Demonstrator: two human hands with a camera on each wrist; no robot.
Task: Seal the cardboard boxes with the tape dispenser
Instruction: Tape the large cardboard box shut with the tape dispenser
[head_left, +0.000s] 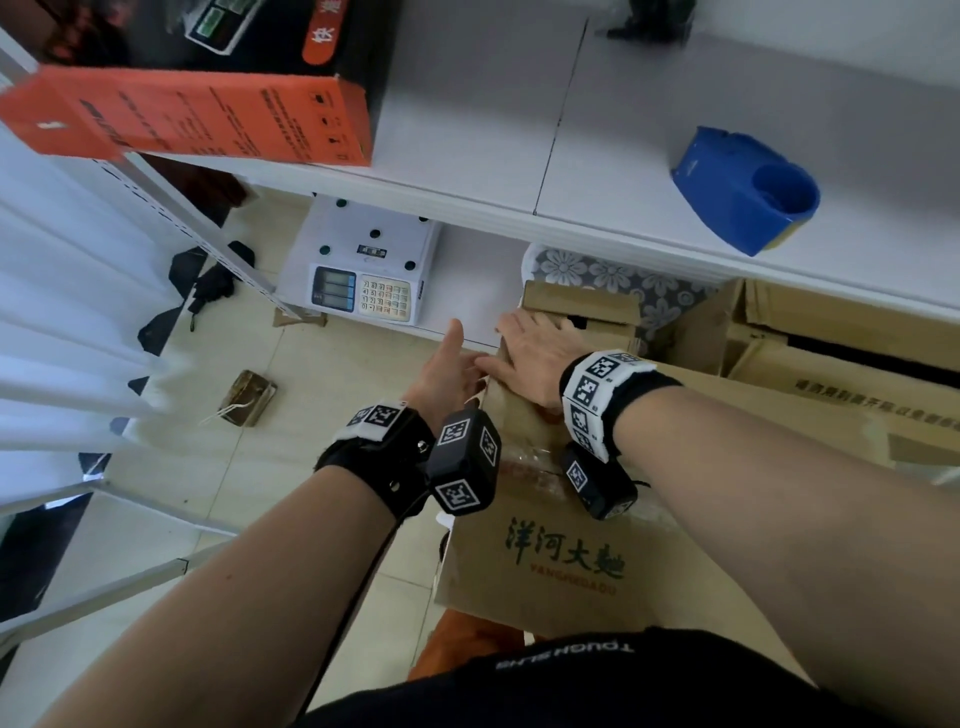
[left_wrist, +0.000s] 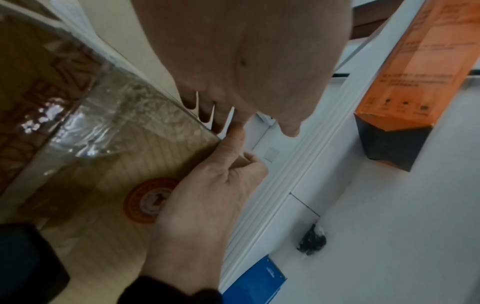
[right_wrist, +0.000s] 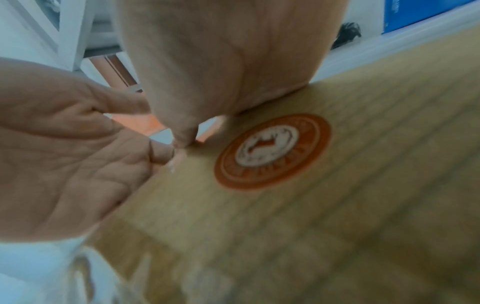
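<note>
A brown cardboard box (head_left: 561, 571) with green lettering stands on the floor in front of me. Crinkled clear tape (left_wrist: 109, 115) runs over its top and side. My right hand (head_left: 530, 358) lies flat on the far end of the lid, fingers spread, beside a round orange emblem (right_wrist: 272, 152). My left hand (head_left: 449, 369) is against the box's left far corner, thumb pointing away and fingers straight along the side. The blue tape dispenser (head_left: 743, 192) lies on the white table (head_left: 467, 130), away from both hands; neither hand holds anything.
An orange and black carton (head_left: 208, 119) sits at the table's left end. Under the table are a white weighing scale (head_left: 363, 260) and several open cardboard boxes (head_left: 831, 353). A white metal shelf frame (head_left: 182, 208) stands to the left, on a tiled floor.
</note>
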